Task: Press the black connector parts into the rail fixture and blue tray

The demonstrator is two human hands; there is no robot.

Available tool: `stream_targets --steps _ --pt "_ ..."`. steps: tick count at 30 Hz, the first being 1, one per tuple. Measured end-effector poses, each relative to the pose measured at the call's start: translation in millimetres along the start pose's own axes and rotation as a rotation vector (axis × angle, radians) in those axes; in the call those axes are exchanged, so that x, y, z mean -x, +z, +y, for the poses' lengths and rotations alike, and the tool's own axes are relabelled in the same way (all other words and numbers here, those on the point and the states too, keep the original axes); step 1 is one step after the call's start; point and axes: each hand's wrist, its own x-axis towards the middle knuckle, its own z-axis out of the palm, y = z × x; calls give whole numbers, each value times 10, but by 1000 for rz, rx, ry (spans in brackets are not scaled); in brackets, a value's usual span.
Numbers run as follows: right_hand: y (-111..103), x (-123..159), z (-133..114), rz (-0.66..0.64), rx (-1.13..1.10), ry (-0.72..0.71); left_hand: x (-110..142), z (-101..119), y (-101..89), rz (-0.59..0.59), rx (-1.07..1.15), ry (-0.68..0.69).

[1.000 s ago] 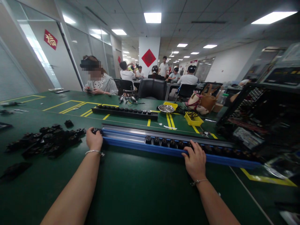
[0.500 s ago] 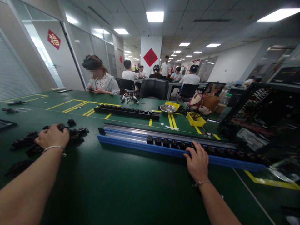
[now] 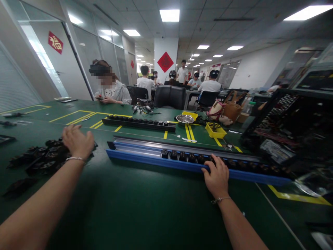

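Observation:
My left hand (image 3: pixel 78 141) is over the right side of a pile of black plastic socket modules (image 3: pixel 43 158). Its fingers reach forward with the thumb apart, and the hand covers whatever lies directly beneath. My right hand (image 3: pixel 216 175) grips the front wall of a long blue channel rail (image 3: pixel 135 160), thumb outside and fingers over the top. A row of black round-faced sockets (image 3: pixel 182 156) sits inside the rail, from its middle to the right end. At its left end the channel shows bare metal.
Behind the blue rail lies a black strip of sockets (image 3: pixel 137 124). A metal bowl (image 3: pixel 185 119) and a yellow tray (image 3: pixel 215 132) stand farther back. An open black computer case (image 3: pixel 275 128) is at the right. A person (image 3: pixel 111 86) sits across the green table (image 3: pixel 145 208).
My left hand has moved right and slightly forward over the pile, covering the loose black module at its edge. My right hand stays on the blue rail. The view has shifted slightly.

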Motion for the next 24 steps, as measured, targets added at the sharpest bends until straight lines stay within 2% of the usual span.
stream_targets --steps 2,4,7,9,11,13,24 --pt "-14 -2 -11 -5 -5 7 183 474 -61 -23 148 178" --pt "-26 -4 -20 -12 -10 12 475 952 -153 -93 294 326" --pt "-36 -5 -24 -16 -17 14 1032 1528 -243 -347 439 519" --pt "-33 -5 -21 -11 -21 12 1376 1761 -231 -521 442 585" --pt "-27 -7 -16 -3 -23 7 1625 1875 -179 -632 408 576" --pt "-19 -8 -12 2 -23 6 1762 1905 -127 -690 376 576" --pt "12 -6 -7 14 -28 16 1788 1942 -75 -614 342 473"
